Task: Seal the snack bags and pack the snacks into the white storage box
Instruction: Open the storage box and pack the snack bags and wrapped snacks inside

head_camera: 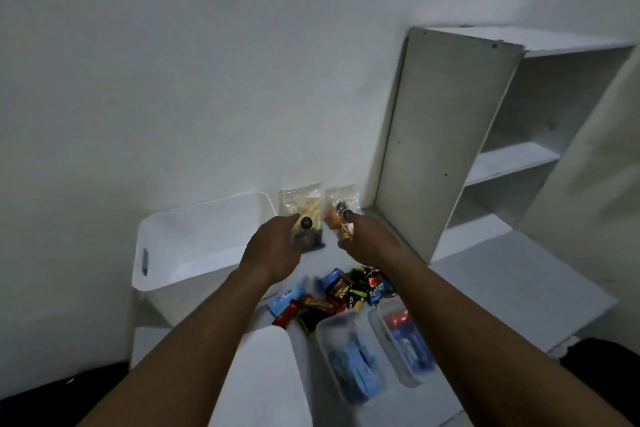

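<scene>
Head | left hand [273, 248], right hand [369, 241] grip snack bags [300, 202] [341, 198] | tubs [327, 329] [379, 314]: blue packets [349, 369]

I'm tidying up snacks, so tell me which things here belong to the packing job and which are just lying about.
Job: left snack bag, right snack bag, pile of wrapped snacks, white storage box.
Lying about: open cupboard, two clear tubs, contents too blurred to tell.

Dim rm: plain white wall [173, 62], white cabinet [540, 87] at rt w/ door [446, 135] open (shelf [512, 163] inside).
</scene>
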### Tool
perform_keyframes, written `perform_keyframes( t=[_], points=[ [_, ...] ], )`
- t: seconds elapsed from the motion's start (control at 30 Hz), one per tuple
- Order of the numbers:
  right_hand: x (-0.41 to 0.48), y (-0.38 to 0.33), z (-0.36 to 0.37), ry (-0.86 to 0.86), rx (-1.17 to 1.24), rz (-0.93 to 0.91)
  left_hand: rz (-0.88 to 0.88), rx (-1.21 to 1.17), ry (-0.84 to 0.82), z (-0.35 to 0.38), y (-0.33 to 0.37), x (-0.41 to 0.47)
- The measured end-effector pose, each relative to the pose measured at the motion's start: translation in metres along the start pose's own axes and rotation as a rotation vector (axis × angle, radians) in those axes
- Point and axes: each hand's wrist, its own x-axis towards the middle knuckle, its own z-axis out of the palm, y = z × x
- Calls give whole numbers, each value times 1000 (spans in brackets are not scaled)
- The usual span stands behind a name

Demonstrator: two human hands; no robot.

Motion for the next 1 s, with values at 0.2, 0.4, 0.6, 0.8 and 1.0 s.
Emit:
perform_keyframes(
  t=[0.2,0.4,0.6,0.8,1.0],
  points=[
    [89,51,-28,-1,-22,-18,-67,-70,-51,61,28,87],
    [194,98,-20,-37,-9,-29,-225,-104,73,130,18,173],
    [276,138,17,-53,25,1,-422,-21,325,184,-23,221],
    [313,155,57,-27,97,11,-583,-58,491,208,-54,244],
    [323,167,83,124,124,37,-646,-33,600,213,-71,254]
  ],
)
